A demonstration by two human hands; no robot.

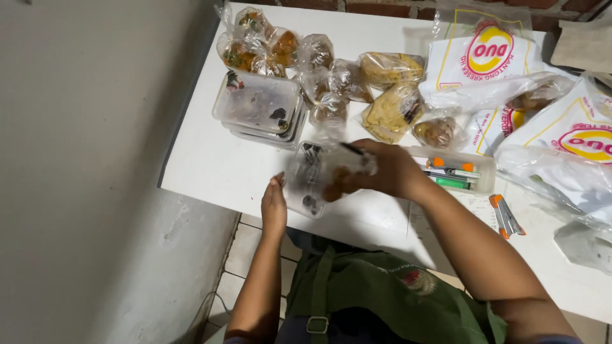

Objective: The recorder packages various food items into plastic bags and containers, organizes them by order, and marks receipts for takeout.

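Nearest to me, a green apron point(382, 286) is covering the lap, and both forearms are reaching out over the near edge of the white counter point(210, 165). I am seeing the left hand point(274, 207) lying flat with its fingers together and extended, its grip closed on nothing, its fingertips touching the left side of a clear plastic container point(306, 181) that is sitting at the counter's near edge. The right hand point(386, 169) is coming over that container from the right, its grip clamped on a small clear bag point(347, 167) holding something brown, blurred by motion, directly above the container. Just beside the right wrist, a shallow clear tray point(486, 167) is holding green and orange pens or markers, and an orange-and-grey stapler-like tool point(507, 216) is lying on the counter to its right. Beyond the hands, a stack of clear lidded containers point(258, 105) is resting to the left, with knotted clear bags of food point(331, 73) clustering behind and beside it, some yellow, some brown. Farthest right, packs of white plastic carrier bags point(484, 54) are lying against the brick wall.
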